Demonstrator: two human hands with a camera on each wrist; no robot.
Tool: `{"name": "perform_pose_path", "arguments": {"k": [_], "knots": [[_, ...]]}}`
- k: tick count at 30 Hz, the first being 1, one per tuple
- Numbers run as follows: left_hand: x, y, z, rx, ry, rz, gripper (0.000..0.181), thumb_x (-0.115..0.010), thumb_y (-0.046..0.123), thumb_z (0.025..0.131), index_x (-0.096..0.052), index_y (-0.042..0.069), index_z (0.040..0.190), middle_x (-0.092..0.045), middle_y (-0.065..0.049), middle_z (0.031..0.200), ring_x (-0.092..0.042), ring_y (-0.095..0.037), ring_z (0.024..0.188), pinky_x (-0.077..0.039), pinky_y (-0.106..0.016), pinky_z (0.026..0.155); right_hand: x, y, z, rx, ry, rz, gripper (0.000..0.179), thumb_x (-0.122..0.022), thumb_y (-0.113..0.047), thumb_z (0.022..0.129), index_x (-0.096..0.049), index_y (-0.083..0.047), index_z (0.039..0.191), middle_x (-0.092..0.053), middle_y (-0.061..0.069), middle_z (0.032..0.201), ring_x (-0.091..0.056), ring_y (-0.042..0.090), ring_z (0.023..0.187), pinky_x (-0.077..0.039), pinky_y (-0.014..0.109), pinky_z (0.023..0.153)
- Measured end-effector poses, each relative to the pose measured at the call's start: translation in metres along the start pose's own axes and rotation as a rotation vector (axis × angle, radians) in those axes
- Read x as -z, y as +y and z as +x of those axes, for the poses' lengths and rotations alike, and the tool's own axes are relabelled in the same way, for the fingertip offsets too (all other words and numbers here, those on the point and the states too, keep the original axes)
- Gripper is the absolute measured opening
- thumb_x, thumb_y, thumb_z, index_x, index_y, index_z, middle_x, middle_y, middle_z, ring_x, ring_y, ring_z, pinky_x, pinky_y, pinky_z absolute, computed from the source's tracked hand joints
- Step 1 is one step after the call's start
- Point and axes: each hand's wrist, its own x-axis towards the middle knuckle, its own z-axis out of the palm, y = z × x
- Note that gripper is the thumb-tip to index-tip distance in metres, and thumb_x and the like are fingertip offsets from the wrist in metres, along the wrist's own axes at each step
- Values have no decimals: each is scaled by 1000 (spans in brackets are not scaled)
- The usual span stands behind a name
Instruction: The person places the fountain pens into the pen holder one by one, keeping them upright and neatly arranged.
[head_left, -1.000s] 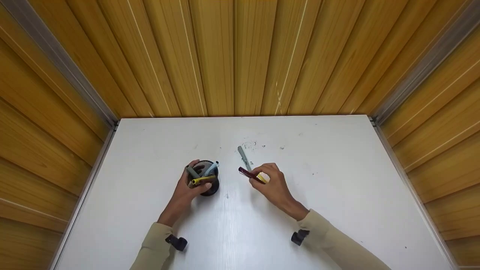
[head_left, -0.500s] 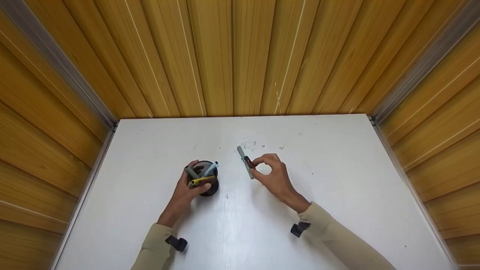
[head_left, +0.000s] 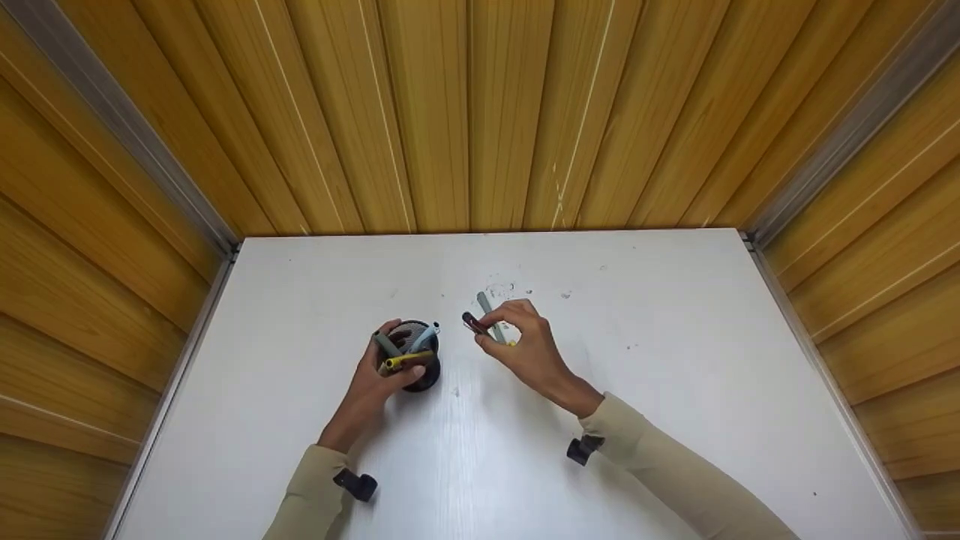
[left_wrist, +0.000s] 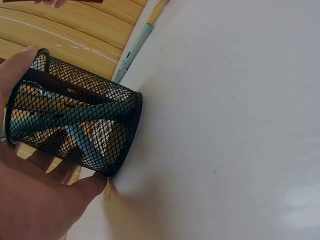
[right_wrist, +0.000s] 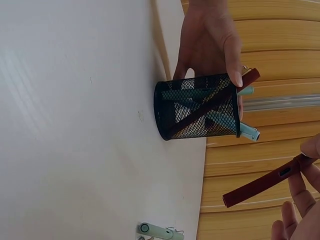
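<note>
My left hand (head_left: 375,382) grips a black mesh pen holder (left_wrist: 75,110), fingers and thumb around its side. Out of its mouth stick a grey-green pen (head_left: 386,343), a light blue pen (head_left: 424,337) and a yellow pen (head_left: 397,363); a dark red pen (right_wrist: 250,79) also shows at the rim in the right wrist view. To the right of the holder, my right hand (head_left: 529,346) pinches another dark red pen (right_wrist: 260,186) between thumb and fingers, raised above the table. A pale green pen (head_left: 486,302) lies on the table behind that hand, partly hidden by it.
The white table (head_left: 637,375) has dark specks and scuffs (head_left: 501,289) near the pale green pen. A wood-patterned wall (head_left: 465,120) rises behind the table's back edge, with similar panels on both sides. A small black camera sits on each sleeved wrist.
My right hand has moved left and slightly farther back, carrying the dark red pen closer to the holder; the pen's angle has changed. My left hand and the holder stay in place.
</note>
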Motion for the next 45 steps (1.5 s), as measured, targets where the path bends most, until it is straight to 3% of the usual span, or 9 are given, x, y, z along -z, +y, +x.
{"name": "perform_pose_path", "arguments": {"k": [16,45], "knots": [[0,0,0,4,0,15,91,-90,30,94,-39,32,169,-42,-10,170,-28,-35,165,-23,-66,130,-25,-15,17,65,-43,28,12,-86,-12,98,-83,-18,108,-77,-8,107,-60,22,115,-42,52,117],[0,0,1,1,-4,9,93,-91,33,93,-37,32,170,-47,-6,168,-40,-31,158,-25,-64,129,-45,-35,35,86,-68,47,13,-86,-12,97,-82,-13,109,-77,-5,109,-60,20,119,-48,48,109]]}}
